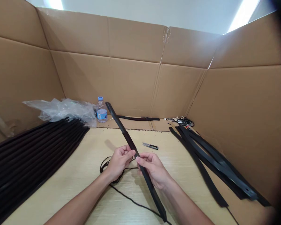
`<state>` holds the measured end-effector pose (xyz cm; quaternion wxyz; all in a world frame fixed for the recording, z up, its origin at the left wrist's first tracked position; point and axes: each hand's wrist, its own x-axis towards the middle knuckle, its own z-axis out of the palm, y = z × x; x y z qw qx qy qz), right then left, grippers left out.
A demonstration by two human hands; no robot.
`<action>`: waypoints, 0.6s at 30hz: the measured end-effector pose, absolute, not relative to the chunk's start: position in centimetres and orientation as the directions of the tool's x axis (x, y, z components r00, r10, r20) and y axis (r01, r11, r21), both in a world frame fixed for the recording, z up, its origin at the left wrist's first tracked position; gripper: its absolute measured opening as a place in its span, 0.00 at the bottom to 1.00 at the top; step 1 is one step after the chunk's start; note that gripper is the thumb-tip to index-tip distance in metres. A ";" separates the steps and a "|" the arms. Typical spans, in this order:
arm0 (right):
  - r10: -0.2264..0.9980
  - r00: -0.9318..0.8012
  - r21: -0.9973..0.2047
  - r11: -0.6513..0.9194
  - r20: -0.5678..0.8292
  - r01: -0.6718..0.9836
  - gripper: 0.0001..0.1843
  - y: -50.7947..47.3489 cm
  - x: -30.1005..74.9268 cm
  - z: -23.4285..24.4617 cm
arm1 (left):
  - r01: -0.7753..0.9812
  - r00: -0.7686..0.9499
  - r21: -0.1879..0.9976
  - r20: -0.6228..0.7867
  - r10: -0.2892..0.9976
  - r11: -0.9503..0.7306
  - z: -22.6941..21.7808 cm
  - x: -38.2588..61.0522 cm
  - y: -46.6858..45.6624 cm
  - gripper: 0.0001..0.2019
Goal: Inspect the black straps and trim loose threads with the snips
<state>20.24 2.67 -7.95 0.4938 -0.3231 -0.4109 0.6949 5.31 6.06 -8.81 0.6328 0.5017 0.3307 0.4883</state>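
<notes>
1. Black strips (25,156) stacked side by side at far left on pale wood tabletop (91,147), cardboard wall (131,37) behind.
2. Crumpled clear plastic bag (63,111) and water bottle (101,112) beside it, both at back of table.
3. Left hand (119,162) closed around single black strip (119,123), strip tilted, top end leaning away, held above table; loose black cord (105,167) underneath.
4. Right hand (153,170) also gripping same strip, lower down.
5. Thread snips (150,146) lying on table just beyond hands.
6. More black strips (215,162) in loose pile at right.
</notes>
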 end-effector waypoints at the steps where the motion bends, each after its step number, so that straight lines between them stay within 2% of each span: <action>1: 0.949 -0.313 -0.895 -0.171 -0.037 -0.413 0.19 2.6 20.2 -7.9 | -0.286 0.319 0.958 0.068 0.945 0.028 -8.8 5.3 6.1 0.21; 5: 0.950 -0.312 -0.876 -0.166 -0.019 -0.453 0.24 2.6 20.2 -7.9 | -0.270 0.357 0.962 0.055 0.932 0.047 -8.8 5.2 6.1 0.21; 7: 0.947 -0.319 -0.867 -0.185 -0.032 -0.462 0.22 2.8 20.1 -7.9 | -0.263 0.349 0.964 0.053 0.936 0.044 -8.7 5.3 6.0 0.21; 14: 0.937 -0.293 -0.842 -0.310 -0.191 -0.441 0.21 3.0 20.0 -7.7 | -0.232 0.286 0.972 0.096 0.953 -0.028 -9.0 6.0 5.5 0.21; 18: 0.955 -0.273 -0.820 -0.250 -0.119 -0.515 0.19 2.9 20.1 -7.3 | -0.233 0.210 0.972 0.091 0.974 -0.041 -9.0 6.1 5.6 0.21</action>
